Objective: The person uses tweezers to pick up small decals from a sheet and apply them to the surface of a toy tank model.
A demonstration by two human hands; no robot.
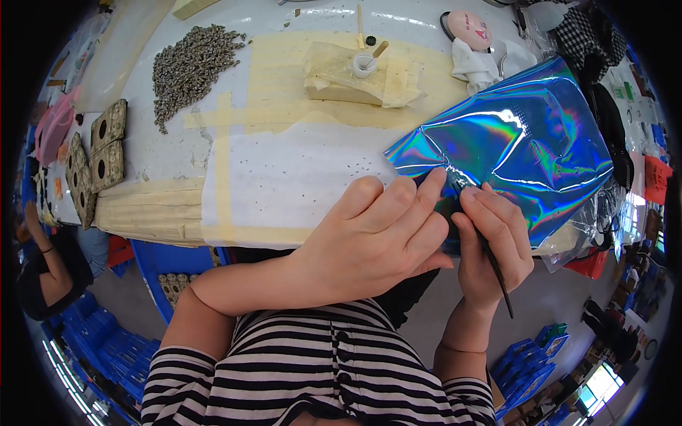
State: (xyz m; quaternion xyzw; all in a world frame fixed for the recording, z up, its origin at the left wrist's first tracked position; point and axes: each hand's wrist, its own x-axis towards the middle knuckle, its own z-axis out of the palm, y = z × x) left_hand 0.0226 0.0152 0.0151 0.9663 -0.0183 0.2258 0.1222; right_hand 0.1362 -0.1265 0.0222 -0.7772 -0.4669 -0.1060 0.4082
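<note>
My right hand [495, 245] pinches a thin dark brush-like stick [499, 278], its tip pointing up and away from me. That tip meets a crumpled shiny blue holographic sheet [547, 142] at the table's front right. My left hand [387, 227] reaches across palm down, with one fingertip pressing on the sheet's creased corner beside the stick's tip. Its other fingers are curled, and what lies under them is hidden. Just left of the sheet, a few tiny dark pieces [303, 195] lie scattered on white paper [263, 167] taped to the table.
Farther back, a small white cup [364, 66] with a stick stands on a tape-covered block [334, 89]. A heap of small metallic pieces [195, 67] lies back left. Patterned square plates [109, 145] with round holes lean at left. A pink rounded object [469, 30] sits back right.
</note>
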